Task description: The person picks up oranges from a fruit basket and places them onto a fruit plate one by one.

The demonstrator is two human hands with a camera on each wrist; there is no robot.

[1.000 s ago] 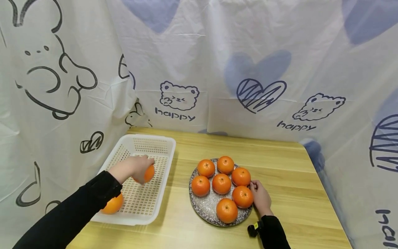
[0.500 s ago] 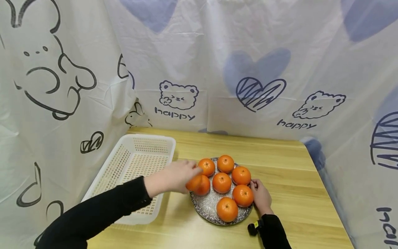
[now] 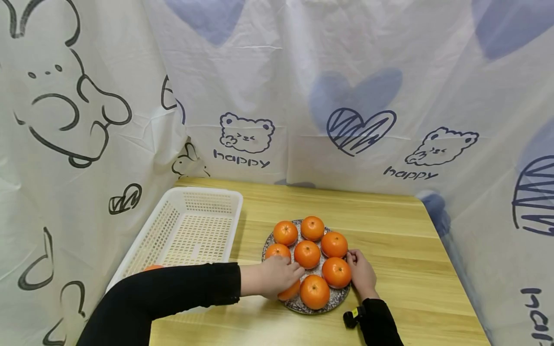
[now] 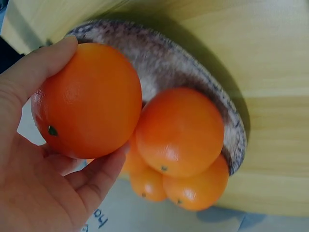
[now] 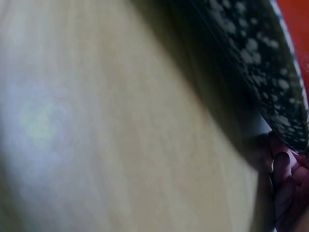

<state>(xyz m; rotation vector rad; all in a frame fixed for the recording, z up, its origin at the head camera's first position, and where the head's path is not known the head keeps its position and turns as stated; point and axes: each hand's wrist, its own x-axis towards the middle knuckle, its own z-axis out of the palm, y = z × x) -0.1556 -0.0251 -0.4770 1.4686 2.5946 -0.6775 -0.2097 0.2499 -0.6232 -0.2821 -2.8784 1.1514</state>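
My left hand [image 3: 277, 276] grips an orange [image 4: 89, 101] with thumb and fingers, low over the left front of a speckled grey plate [image 3: 335, 299]. Whether that orange touches the plate cannot be told. Several other oranges sit on the plate, among them one in the middle [image 3: 307, 254] and one at the front [image 3: 314, 291]. At the plate's right edge, my right hand [image 3: 362, 276] holds the rim. Its curled fingers [image 5: 285, 169] show at the underside of the rim in the right wrist view.
A white perforated basket [image 3: 237, 216] stands left of the plate on the wooden table [image 3: 402, 240]. Part of an orange [image 3: 153, 267] shows inside it, mostly hidden by my left sleeve [image 3: 195, 283]. Printed white curtains [image 3: 259, 86] hang behind and at the sides.
My left hand has carried an orange out of the basket, rightward to the front left of the plate. The right hand has stayed at the plate's rim.
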